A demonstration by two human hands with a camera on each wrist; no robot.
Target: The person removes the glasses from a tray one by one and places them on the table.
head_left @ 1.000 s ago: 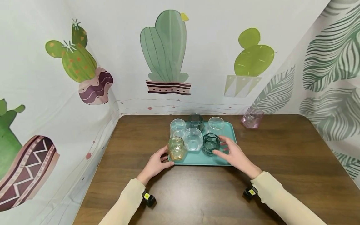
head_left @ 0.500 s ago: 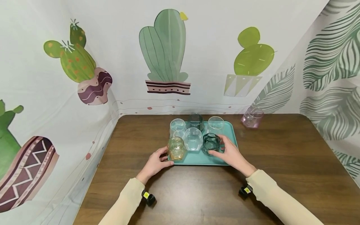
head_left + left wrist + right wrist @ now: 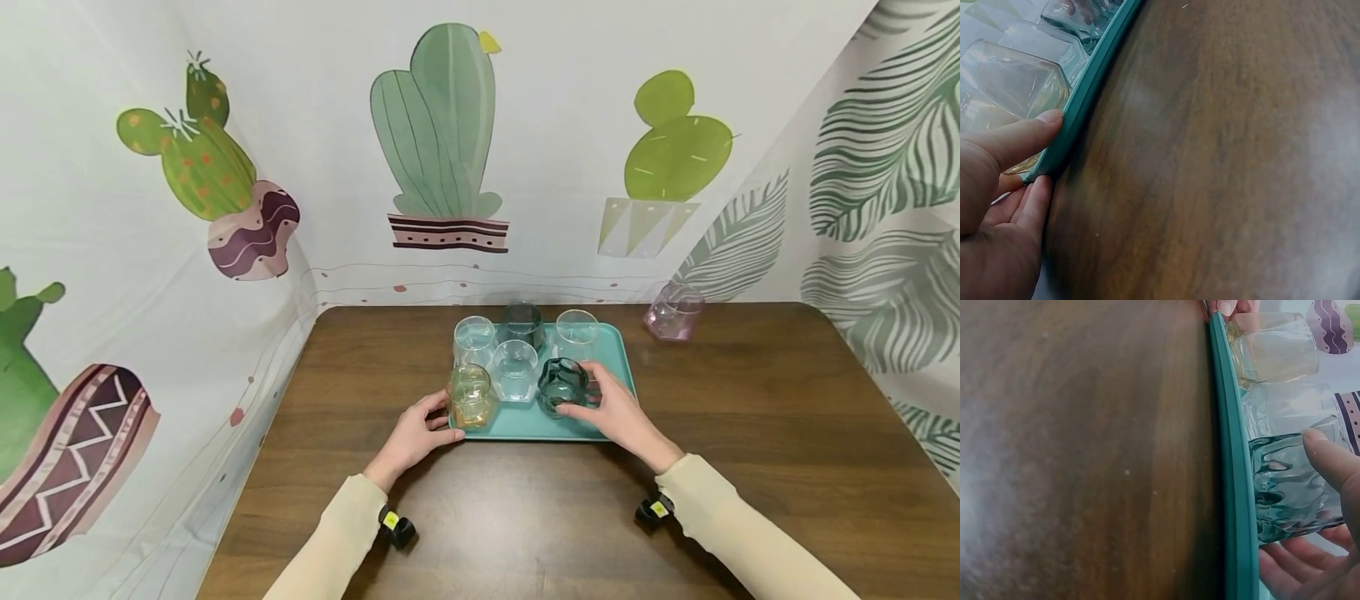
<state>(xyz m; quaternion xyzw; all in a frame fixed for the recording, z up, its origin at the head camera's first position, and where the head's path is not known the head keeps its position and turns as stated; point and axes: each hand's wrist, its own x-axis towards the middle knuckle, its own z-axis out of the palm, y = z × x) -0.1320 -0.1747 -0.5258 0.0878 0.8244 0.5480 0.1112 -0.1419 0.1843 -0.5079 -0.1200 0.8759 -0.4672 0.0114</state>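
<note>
My right hand (image 3: pixel 617 407) grips a dark teal, wavy-sided glass (image 3: pixel 562 387) at the front right of a teal tray (image 3: pixel 525 423). The thumb (image 3: pixel 1329 456) is on its near side in the right wrist view, and the other fingers reach round the far side. My left hand (image 3: pixel 414 435) holds the tray's front left corner, with the thumb (image 3: pixel 1029 137) along the front rim and the fingertips at the corner. Right beside it an amber glass (image 3: pixel 471 400) stands on the tray. Between the two glasses is a clear glass (image 3: pixel 514 373).
Toward the back of the tray stand a clear glass (image 3: pixel 474 335), a dark grey glass (image 3: pixel 522 323) and another clear glass (image 3: pixel 577 330). A pink glass (image 3: pixel 673 315) sits by itself at the table's back edge, against the cactus-print cloth (image 3: pixel 555 167). The wooden table (image 3: pixel 510 517) extends in front.
My right hand has shifted slightly left, its thumb moving in against the dark teal glass. That glass's rim has tilted or turned a little. The left hand and tray have stayed put.
</note>
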